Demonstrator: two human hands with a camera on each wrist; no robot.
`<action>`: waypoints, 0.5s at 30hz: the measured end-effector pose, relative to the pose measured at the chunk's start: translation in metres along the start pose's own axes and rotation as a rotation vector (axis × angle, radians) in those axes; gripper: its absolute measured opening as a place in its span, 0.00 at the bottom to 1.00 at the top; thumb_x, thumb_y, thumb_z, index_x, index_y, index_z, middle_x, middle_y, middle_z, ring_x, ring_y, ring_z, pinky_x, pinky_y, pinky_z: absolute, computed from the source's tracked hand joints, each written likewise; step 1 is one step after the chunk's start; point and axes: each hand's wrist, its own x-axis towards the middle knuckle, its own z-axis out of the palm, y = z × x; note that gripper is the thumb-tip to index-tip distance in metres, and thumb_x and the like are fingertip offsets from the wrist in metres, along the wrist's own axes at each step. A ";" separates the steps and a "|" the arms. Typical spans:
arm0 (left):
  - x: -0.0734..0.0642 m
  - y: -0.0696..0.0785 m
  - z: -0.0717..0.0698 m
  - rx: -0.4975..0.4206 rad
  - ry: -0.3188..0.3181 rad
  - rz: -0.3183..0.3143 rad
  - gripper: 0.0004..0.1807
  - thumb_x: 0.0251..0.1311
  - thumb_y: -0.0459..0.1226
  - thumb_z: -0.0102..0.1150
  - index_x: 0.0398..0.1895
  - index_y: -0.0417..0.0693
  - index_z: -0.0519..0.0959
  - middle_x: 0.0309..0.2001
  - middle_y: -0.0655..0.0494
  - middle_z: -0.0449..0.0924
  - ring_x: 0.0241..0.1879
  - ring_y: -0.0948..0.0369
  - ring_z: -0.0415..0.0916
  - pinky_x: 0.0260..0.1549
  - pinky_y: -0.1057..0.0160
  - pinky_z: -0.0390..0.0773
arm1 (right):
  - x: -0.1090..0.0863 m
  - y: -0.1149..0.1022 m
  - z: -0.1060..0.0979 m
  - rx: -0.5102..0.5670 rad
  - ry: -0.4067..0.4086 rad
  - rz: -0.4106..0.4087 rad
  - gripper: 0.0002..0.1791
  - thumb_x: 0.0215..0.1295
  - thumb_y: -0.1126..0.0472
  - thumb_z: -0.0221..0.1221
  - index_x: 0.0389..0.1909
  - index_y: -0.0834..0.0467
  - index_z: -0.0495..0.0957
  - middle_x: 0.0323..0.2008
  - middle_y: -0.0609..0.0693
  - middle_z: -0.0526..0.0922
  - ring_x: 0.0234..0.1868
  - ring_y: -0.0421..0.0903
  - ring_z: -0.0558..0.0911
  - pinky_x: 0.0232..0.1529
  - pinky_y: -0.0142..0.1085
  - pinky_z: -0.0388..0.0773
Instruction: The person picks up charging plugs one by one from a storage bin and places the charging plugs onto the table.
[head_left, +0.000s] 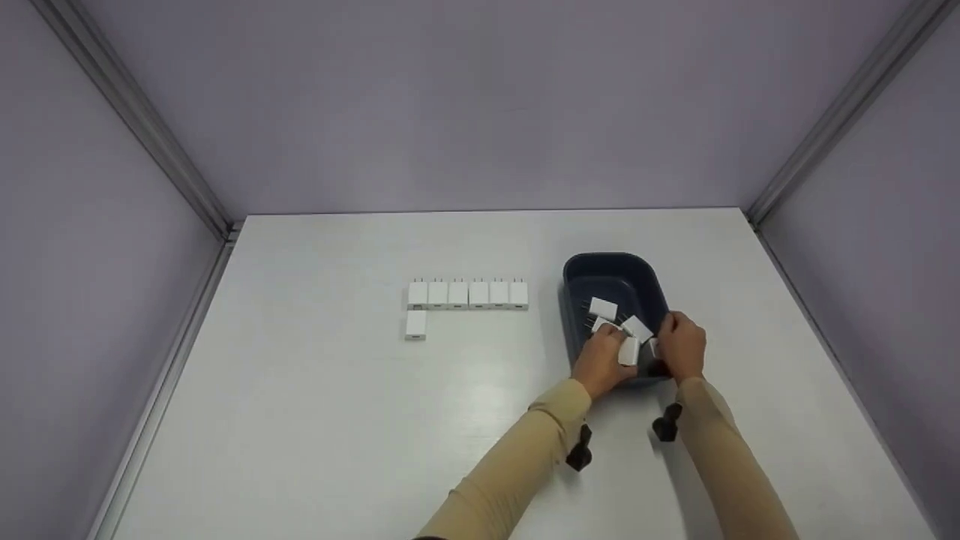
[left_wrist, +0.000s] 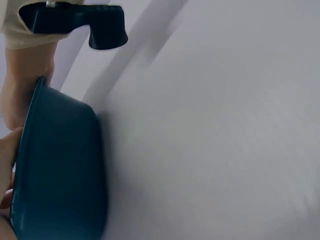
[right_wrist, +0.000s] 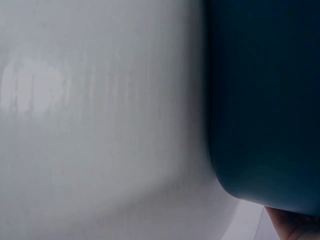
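A dark blue bin (head_left: pixel 611 262) stands right of centre on the white table, with several loose white plug chargers (head_left: pixel 603 308) inside. My left hand (head_left: pixel 598 361) reaches over its near left side and holds a white charger (head_left: pixel 629 351) between thumb and fingers. At the right rim, my right hand (head_left: pixel 682 346) grips the bin with curled fingers. The left wrist view shows the bin's outer wall (left_wrist: pixel 65 165), with part of the left hand (left_wrist: pixel 7 155) at the frame's edge. In the right wrist view the bin's wall (right_wrist: pixel 270 100) fills the right side.
Left of the bin, several white chargers (head_left: pixel 458 295) stand side by side in a straight row, prongs pointing away. One more charger (head_left: pixel 415 325) lies just below the row's left end. Pale walls (head_left: pixel 480 112) enclose the table (head_left: pixel 300 420) at the back and sides.
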 end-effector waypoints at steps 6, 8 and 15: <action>-0.007 -0.003 0.001 -0.013 0.076 0.080 0.27 0.51 0.44 0.69 0.55 0.45 0.76 0.51 0.53 0.77 0.46 0.62 0.80 0.45 0.73 0.79 | 0.000 0.000 0.001 -0.005 0.005 -0.006 0.22 0.72 0.62 0.41 0.46 0.74 0.77 0.43 0.73 0.82 0.44 0.68 0.81 0.49 0.57 0.76; -0.009 -0.004 0.000 -0.016 0.094 0.097 0.28 0.52 0.44 0.69 0.56 0.45 0.76 0.52 0.53 0.77 0.47 0.62 0.80 0.47 0.73 0.79 | 0.000 0.000 0.001 0.002 -0.001 0.001 0.22 0.72 0.61 0.41 0.47 0.74 0.77 0.43 0.73 0.82 0.45 0.68 0.81 0.49 0.57 0.76; -0.012 -0.010 -0.003 -0.106 0.150 0.077 0.30 0.52 0.42 0.70 0.58 0.41 0.75 0.54 0.51 0.76 0.52 0.61 0.78 0.51 0.72 0.78 | 0.000 -0.002 0.001 -0.001 -0.021 0.025 0.22 0.73 0.61 0.40 0.48 0.73 0.77 0.44 0.72 0.82 0.47 0.66 0.81 0.51 0.56 0.76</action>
